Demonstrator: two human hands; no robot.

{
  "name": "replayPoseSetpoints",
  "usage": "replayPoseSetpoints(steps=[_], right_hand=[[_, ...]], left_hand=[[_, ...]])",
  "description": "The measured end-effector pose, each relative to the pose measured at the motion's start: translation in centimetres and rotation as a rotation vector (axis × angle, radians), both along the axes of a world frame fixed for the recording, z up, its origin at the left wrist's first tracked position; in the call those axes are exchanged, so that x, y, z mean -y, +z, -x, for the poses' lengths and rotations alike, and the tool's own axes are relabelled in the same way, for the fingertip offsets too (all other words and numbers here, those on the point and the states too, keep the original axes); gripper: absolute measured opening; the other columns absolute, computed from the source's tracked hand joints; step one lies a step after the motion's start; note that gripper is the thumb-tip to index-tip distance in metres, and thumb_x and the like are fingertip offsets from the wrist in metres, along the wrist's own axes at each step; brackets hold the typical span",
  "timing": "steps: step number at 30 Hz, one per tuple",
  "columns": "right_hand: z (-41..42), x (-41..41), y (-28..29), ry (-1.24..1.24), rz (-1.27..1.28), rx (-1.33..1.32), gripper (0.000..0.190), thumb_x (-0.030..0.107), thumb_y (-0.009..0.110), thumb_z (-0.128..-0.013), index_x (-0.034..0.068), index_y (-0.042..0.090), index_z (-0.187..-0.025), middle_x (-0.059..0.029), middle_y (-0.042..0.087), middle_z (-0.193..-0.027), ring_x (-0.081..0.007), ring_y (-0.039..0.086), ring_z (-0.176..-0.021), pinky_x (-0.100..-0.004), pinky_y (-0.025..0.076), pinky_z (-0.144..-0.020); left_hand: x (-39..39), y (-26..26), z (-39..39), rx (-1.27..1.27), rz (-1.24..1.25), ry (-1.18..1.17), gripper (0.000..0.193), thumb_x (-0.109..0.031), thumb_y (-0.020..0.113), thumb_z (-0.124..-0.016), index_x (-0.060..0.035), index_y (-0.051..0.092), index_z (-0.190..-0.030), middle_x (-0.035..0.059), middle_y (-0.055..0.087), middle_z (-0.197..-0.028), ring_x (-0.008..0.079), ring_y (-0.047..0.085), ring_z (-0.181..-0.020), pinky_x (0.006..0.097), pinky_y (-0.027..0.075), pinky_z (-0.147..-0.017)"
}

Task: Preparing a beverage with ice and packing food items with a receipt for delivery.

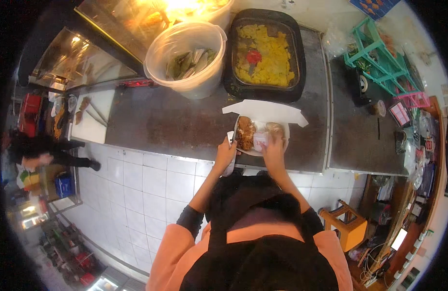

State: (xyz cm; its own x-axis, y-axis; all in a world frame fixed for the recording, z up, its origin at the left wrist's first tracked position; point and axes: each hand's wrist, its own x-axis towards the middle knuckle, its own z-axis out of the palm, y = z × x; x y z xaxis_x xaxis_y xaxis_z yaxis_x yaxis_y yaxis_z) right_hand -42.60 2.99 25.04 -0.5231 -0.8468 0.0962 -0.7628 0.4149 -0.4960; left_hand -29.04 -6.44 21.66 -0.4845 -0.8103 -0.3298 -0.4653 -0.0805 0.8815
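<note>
An open white paper food box (265, 110) sits near the front edge of the dark counter, its lid folded back away from me. My left hand (226, 154) grips the box's left side, beside a raised white flap. Pieces of fried chicken (246, 128) lie in the left part of the box. With blurred fingers, my right hand (275, 148) holds a white wrapped packet (260, 141) inside the box; the packet bears red print. Behind that hand is a pale brown rounded item (274, 127), too blurred to name.
A translucent plastic bucket (209, 85) of folded leaves and a black-rimmed pan (300, 58) of yellow food stand behind the box. At left lies a white cutting board (94, 125) with tongs. Teal baskets (382, 71) stand at right. An orange stool (349, 229) and another person (45, 156) are nearby.
</note>
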Motion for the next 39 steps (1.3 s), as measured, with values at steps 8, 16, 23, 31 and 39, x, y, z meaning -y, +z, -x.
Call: replayPoseSetpoints(steps=[8, 16, 23, 31, 39], right_hand=[[-0.3, 0.6, -1.4, 0.145, -0.009, -0.036, 0.049, -0.010, 0.049, -0.062, -0.006, 0.038, -0.110, -0.0218, 0.039, -0.101, -0.0372, 0.039, -0.098, -0.0381, 0.038, -0.082], [1.8, 2.2, -2.1, 0.124, -0.101, 0.037, 0.028, -0.006, 0.046, -0.069, -0.009, 0.049, -0.096, -0.0251, 0.042, -0.103, -0.0374, 0.045, -0.095, -0.0375, 0.042, -0.077], [4.7, 1.7, 2.3, 0.149, -0.051, 0.202, 0.023, 0.009, 0.051, -0.073, -0.005, 0.052, -0.091, -0.0235, 0.052, -0.082, -0.0382, 0.051, -0.082, -0.0411, 0.041, -0.070], [13.9, 0.7, -5.7, 0.251, -0.222, 0.389, 0.025, 0.021, 0.050, -0.079, -0.003, 0.048, -0.079, -0.0242, 0.055, -0.075, -0.0421, 0.052, -0.071, -0.0445, 0.041, -0.061], [16.9, 0.9, -0.9, 0.259, -0.307, 0.593, 0.016, 0.008, 0.054, -0.071, -0.006, 0.048, -0.077, -0.0186, 0.056, -0.066, -0.0289, 0.060, -0.071, -0.0396, 0.044, -0.063]], left_hand=[[0.1, -0.1, -0.4, -0.012, -0.116, -0.032, 0.028, -0.016, 0.044, -0.082, 0.0034, 0.041, -0.103, 0.0150, 0.058, -0.075, 0.0223, 0.062, -0.057, 0.0308, 0.046, -0.052], [0.1, -1.4, 0.1, -0.022, -0.044, -0.058, 0.032, -0.017, 0.046, -0.082, 0.0031, 0.039, -0.106, 0.0151, 0.059, -0.074, 0.0229, 0.062, -0.058, 0.0308, 0.046, -0.053], [1.4, -2.1, -2.7, -0.187, -0.229, -0.004, 0.033, -0.024, 0.046, -0.084, -0.0006, 0.041, -0.107, 0.0103, 0.057, -0.086, 0.0175, 0.060, -0.063, 0.0295, 0.046, -0.058], [-1.0, -6.1, -11.2, 0.236, 0.202, 0.118, 0.036, -0.031, 0.038, -0.087, -0.0013, 0.046, -0.105, 0.0114, 0.058, -0.083, 0.0196, 0.059, -0.070, 0.0317, 0.045, -0.062], [-13.5, -2.1, -6.8, -0.002, -0.166, 0.254, 0.051, -0.042, 0.031, -0.087, -0.0043, 0.033, -0.121, 0.0106, 0.055, -0.096, 0.0229, 0.059, -0.072, 0.0325, 0.045, -0.071]])
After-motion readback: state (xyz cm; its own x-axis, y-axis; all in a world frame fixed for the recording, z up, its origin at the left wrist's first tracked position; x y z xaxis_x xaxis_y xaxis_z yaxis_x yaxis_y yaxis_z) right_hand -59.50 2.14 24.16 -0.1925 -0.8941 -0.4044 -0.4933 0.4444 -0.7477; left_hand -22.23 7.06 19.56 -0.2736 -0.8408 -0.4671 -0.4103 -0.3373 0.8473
